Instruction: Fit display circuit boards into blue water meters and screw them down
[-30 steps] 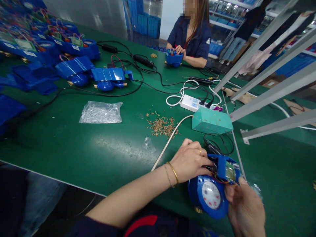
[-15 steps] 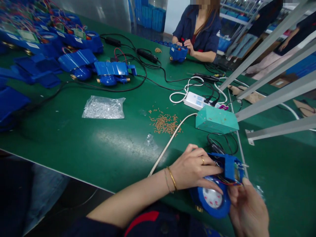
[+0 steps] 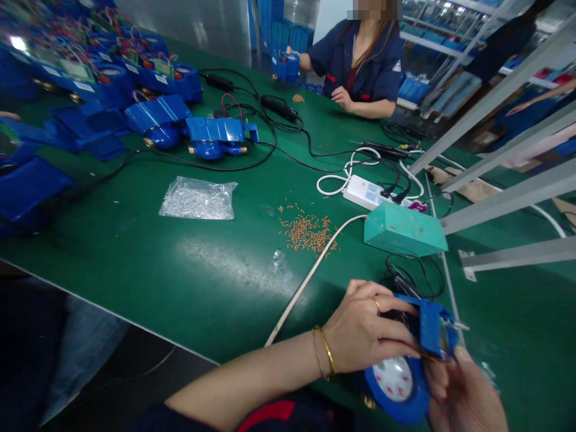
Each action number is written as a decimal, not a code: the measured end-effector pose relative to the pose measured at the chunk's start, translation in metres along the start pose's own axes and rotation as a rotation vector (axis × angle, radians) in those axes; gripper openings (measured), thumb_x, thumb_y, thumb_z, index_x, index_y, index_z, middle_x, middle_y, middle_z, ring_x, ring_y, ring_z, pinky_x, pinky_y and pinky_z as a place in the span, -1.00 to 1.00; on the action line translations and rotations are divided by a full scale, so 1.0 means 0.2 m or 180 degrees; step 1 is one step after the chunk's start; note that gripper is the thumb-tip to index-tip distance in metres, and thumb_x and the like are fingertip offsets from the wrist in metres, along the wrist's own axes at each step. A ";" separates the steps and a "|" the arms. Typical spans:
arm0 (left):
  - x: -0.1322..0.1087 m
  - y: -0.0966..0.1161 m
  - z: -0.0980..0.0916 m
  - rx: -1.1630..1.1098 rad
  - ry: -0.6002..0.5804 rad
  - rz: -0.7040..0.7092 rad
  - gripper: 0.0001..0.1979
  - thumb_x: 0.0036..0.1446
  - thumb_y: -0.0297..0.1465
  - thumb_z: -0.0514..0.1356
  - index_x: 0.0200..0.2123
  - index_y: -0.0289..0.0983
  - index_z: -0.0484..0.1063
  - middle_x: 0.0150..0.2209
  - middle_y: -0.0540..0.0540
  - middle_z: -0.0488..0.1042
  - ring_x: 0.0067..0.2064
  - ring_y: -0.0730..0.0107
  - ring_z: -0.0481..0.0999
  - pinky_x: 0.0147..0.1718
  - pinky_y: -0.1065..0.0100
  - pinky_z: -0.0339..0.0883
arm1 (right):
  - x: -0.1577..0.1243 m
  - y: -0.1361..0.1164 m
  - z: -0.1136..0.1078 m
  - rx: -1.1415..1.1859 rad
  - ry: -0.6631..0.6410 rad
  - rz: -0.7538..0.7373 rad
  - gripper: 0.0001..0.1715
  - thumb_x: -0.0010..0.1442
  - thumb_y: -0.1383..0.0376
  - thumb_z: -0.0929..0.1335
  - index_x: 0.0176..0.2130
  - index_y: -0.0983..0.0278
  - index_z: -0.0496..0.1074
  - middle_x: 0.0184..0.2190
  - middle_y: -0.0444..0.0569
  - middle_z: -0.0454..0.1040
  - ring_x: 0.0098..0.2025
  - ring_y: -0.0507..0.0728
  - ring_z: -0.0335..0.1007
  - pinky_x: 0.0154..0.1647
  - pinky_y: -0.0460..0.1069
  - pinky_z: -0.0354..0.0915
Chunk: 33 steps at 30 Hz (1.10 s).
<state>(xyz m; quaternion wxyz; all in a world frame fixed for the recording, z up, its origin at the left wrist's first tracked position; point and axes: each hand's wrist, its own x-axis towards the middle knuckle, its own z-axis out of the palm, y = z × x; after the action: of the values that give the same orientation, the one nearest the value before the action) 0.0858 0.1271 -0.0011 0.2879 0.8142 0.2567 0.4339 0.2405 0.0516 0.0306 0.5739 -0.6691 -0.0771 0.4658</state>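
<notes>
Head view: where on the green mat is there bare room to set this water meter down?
Bare green mat lies between the bag of small clear parts and the white cable; another patch lies right of the water meter, below the teal box. It's crowded around the power strip and along the blue meters.

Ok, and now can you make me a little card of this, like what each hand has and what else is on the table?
left hand: on the blue plastic housing
right hand: holding the water meter by its side
dial: white, facing up
nearby: teal box, black cable
also on the green bench: brass pins, clear bag
co-worker: holding a blue meter
</notes>
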 end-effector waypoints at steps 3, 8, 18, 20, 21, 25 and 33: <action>0.00 0.01 0.02 0.0106 -0.0021 -0.0033 -0.78 0.22 -0.17 0.22 -0.35 -0.12 0.61 0.04 0.12 0.56 0.05 0.37 0.38 0.04 0.23 0.11 | 0.01 0.00 0.00 0.0039 0.0030 0.0043 -0.33 -0.48 -0.02 0.63 -0.72 0.27 0.22 -0.80 -0.23 0.13 -0.74 -0.11 0.00 -0.78 -0.20 0.09; 0.05 0.03 -0.02 0.0417 -0.0612 0.0100 -0.78 0.25 -0.20 0.20 -0.32 -0.17 0.57 0.04 0.13 0.56 0.01 0.33 0.38 -0.08 0.23 0.17 | 0.05 0.02 -0.05 0.0063 0.0094 0.0092 -0.35 -0.43 0.01 0.63 -0.68 0.27 0.21 -0.77 -0.25 0.14 -0.74 -0.11 0.02 -0.78 -0.20 0.11; 0.07 0.02 -0.01 0.0601 -0.0714 0.0150 -0.77 0.34 -0.35 0.10 -0.35 -0.24 0.48 -0.24 0.06 0.62 -0.11 0.38 0.42 -0.20 0.26 0.13 | 0.03 0.02 -0.07 -0.0331 -0.0184 -0.0106 -0.42 -0.04 -0.02 0.49 -0.64 0.27 0.18 -0.76 -0.23 0.13 -0.76 -0.09 -0.01 -0.81 -0.20 0.02; 0.07 0.02 -0.01 0.0542 -0.0592 -0.0009 -0.73 0.34 -0.34 0.11 -0.41 -0.25 0.46 -0.33 0.07 0.61 -0.08 0.37 0.41 -0.12 0.21 0.09 | 0.02 0.01 -0.05 -0.0304 -0.0188 -0.0157 -0.45 -0.04 0.01 0.51 -0.61 0.27 0.20 -0.75 -0.23 0.14 -0.74 -0.10 0.00 -0.79 -0.22 0.02; 0.06 0.02 0.00 0.0505 -0.0530 -0.0110 -0.72 0.33 -0.32 0.12 -0.44 -0.25 0.46 -0.35 0.07 0.61 -0.06 0.35 0.41 -0.07 0.18 0.06 | 0.01 0.01 -0.05 -0.0302 -0.0215 -0.0201 -0.45 -0.04 0.02 0.52 -0.60 0.27 0.20 -0.74 -0.23 0.15 -0.73 -0.10 0.00 -0.78 -0.22 0.02; 0.05 0.04 0.01 0.0261 -0.0312 -0.0614 -0.81 0.26 -0.30 0.21 -0.40 -0.21 0.50 -0.38 0.07 0.60 -0.02 0.30 0.42 0.01 0.07 -0.03 | 0.01 0.01 -0.06 -0.0363 -0.0340 -0.0412 -0.43 -0.02 0.01 0.52 -0.58 0.27 0.19 -0.73 -0.24 0.13 -0.71 -0.11 -0.02 -0.75 -0.23 0.01; 0.04 0.05 0.02 -0.0060 -0.0123 -0.1029 -0.89 0.19 -0.34 0.28 -0.41 -0.18 0.52 -0.43 0.09 0.59 -0.05 0.35 0.48 0.23 0.04 -0.20 | 0.09 -0.03 -0.13 -0.0751 -0.0827 -0.0391 -0.45 -0.09 -0.02 0.56 -0.54 0.30 0.30 -0.71 -0.19 0.22 -0.68 -0.08 0.06 -0.69 -0.20 0.11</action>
<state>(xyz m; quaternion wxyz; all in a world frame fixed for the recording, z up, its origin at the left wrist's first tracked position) 0.0944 0.1241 0.0096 0.3665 0.7678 0.3747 0.3685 0.2723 0.0473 0.0242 0.5040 -0.6600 -0.2454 0.5001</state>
